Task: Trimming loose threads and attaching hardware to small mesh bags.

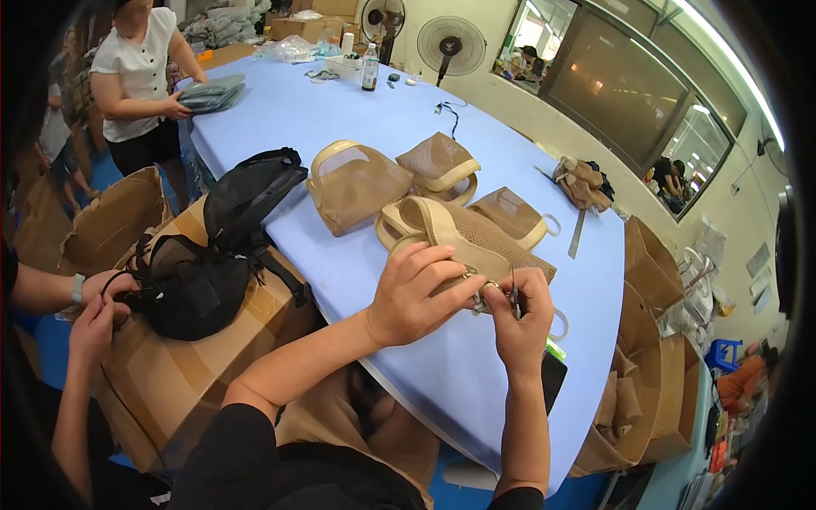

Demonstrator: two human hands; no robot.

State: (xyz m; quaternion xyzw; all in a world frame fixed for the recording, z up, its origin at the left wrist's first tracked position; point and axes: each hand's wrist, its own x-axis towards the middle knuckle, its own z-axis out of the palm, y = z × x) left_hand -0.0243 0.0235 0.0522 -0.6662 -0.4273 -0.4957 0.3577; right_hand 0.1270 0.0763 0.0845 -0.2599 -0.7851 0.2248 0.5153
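Note:
A tan mesh bag with beige trim [497, 242] is held up just above the blue table, near its front edge. My left hand [421, 293] is closed on the bag's near edge, fingers pinching the trim. Close beside it, my right hand [525, 314] is closed around a small dark metal tool that looks like thread snips [514, 293], at the same edge. Fingers partly hide the tool and the spot it meets. Behind the held bag lie more tan mesh bags [357, 187], one of them with its handle loop toward the right.
The blue-topped table [297, 106] carries a bottle [370, 68] and a metal ruler [577, 234]. At left, another person's hands [102, 310] work at a black backpack [200, 285] on a carton [187, 374]. A person in white [140, 76] holds grey-green pieces. Open cartons [650, 382] stand right.

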